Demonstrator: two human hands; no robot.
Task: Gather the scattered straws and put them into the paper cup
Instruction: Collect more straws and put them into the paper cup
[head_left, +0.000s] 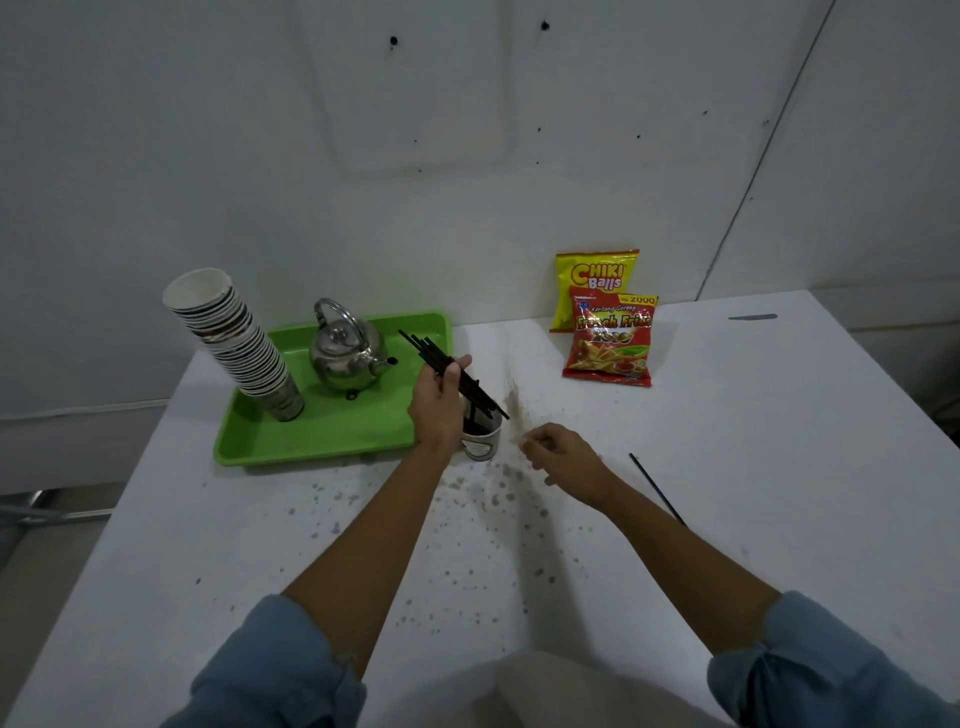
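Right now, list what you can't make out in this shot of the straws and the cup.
- How many straws the left hand holds: in the head view they overlap into one dark bundle.
- Inside of the paper cup: the left hand and bundle cover most of it.
- Near end of the loose straw: the right forearm crosses it.
- What the right hand pinches, if anything: its fingers are blurred.
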